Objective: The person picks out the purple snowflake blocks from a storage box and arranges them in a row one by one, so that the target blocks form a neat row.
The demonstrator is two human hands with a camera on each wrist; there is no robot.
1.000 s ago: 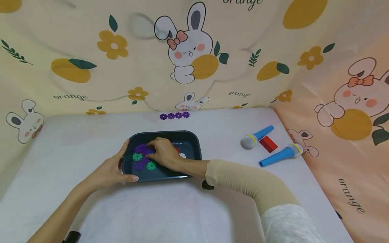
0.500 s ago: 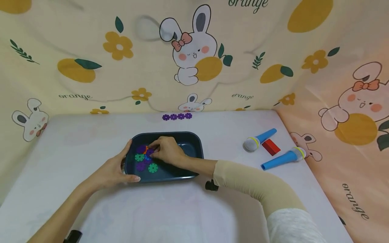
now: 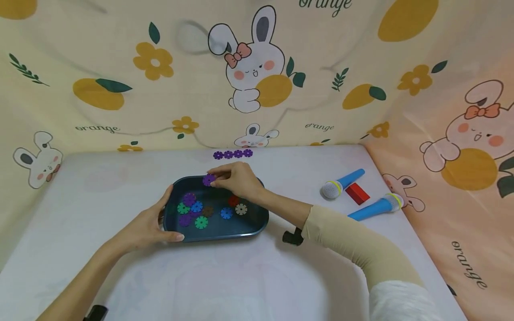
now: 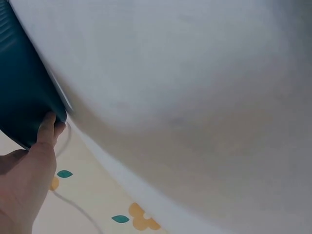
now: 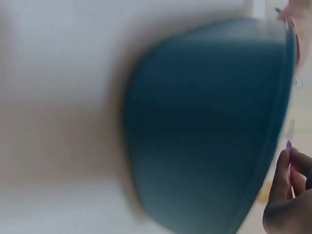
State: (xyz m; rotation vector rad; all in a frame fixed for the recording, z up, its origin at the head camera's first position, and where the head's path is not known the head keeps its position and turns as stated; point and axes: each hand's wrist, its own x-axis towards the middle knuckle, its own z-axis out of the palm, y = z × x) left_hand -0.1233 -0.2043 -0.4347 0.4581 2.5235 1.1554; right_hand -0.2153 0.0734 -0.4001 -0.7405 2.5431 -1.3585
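My right hand pinches a purple snowflake disc between thumb and fingers, over the far rim of a dark blue tray. In the right wrist view only that disc's purple edge shows at the fingertips. At the tray's left end my left hand grips the side, thumb at the near corner. Inside the tray lie several discs: purple, green, blue, brown, red and white. Behind the tray, purple discs form a joined row.
To the right on the white table lie two blue toy microphones with a red block between them. A printed cloth rises along the back edge, and another hangs at the right.
My right hand has lifted a purple disc out of the pile and moved it up and away to the far rim. The left hand keeps its hold on the tray.
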